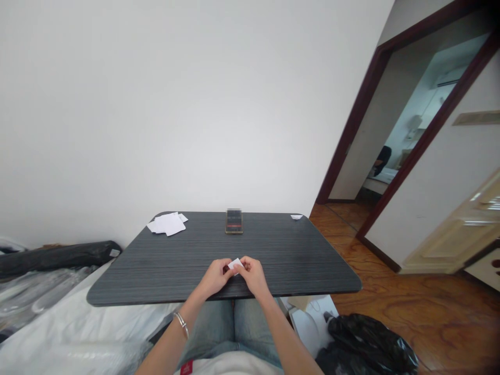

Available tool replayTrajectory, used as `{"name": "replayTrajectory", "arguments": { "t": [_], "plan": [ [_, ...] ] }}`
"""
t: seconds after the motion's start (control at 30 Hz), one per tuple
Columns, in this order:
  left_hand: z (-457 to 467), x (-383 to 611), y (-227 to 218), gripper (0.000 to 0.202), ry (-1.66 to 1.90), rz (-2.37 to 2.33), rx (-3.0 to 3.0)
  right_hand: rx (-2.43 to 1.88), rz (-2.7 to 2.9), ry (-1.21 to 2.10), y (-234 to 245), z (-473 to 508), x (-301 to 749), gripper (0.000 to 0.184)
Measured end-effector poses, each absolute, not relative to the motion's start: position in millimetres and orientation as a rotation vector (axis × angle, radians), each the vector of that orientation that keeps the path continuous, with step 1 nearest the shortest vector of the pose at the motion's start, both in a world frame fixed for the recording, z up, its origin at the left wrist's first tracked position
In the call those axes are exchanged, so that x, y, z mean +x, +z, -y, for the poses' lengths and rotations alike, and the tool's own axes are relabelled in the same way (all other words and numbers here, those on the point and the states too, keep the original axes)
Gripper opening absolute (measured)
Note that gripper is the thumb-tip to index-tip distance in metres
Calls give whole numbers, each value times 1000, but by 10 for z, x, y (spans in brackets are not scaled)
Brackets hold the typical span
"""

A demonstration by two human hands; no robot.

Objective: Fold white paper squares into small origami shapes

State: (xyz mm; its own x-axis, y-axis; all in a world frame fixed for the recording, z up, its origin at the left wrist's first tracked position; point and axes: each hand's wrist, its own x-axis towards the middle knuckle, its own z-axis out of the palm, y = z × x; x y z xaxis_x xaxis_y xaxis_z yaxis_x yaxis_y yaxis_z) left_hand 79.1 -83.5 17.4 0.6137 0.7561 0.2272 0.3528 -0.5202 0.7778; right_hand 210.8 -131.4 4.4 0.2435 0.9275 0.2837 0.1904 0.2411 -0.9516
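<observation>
A small folded piece of white paper [236, 264] is pinched between both hands, just above the front part of the dark table [187, 260]. My left hand [215, 276] closes on its left side, a silver bracelet on that wrist. On the other side, my right hand [252, 273] grips it with thumb and fingers. The fingers cover part of the paper, so its full shape is hidden. Farther back at the left lies a loose pile of white paper sheets [167, 223]. A small folded white paper piece [296, 216] rests by the far right corner.
A phone [234, 221] is at the table's back middle, near the white wall [234, 104]. Plastic-wrapped items [47, 291] and a black roll [58, 256] lie to the left. Right of my legs are a black plastic bag [367, 341] and white boxes [312, 323]. A doorway stands at right.
</observation>
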Motion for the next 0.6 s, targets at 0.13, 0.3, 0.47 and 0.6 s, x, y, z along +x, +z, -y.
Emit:
{"name": "replayTrajectory", "arguments": {
  "t": [0.13,0.3,0.47,0.6],
  "plan": [
    [823,795,165,33,711,-880,2106,-1194,1206,773,48,1325,2110,16],
    [813,803,162,32,690,-853,2087,-1113,1142,830,53,1321,2120,19],
    [841,798,175,29,695,-849,2080,-1080,1088,831,59,1308,2124,20],
    [864,778,192,26,680,-834,2098,-1070,1040,849,67,1320,2129,16]
  ]
}}
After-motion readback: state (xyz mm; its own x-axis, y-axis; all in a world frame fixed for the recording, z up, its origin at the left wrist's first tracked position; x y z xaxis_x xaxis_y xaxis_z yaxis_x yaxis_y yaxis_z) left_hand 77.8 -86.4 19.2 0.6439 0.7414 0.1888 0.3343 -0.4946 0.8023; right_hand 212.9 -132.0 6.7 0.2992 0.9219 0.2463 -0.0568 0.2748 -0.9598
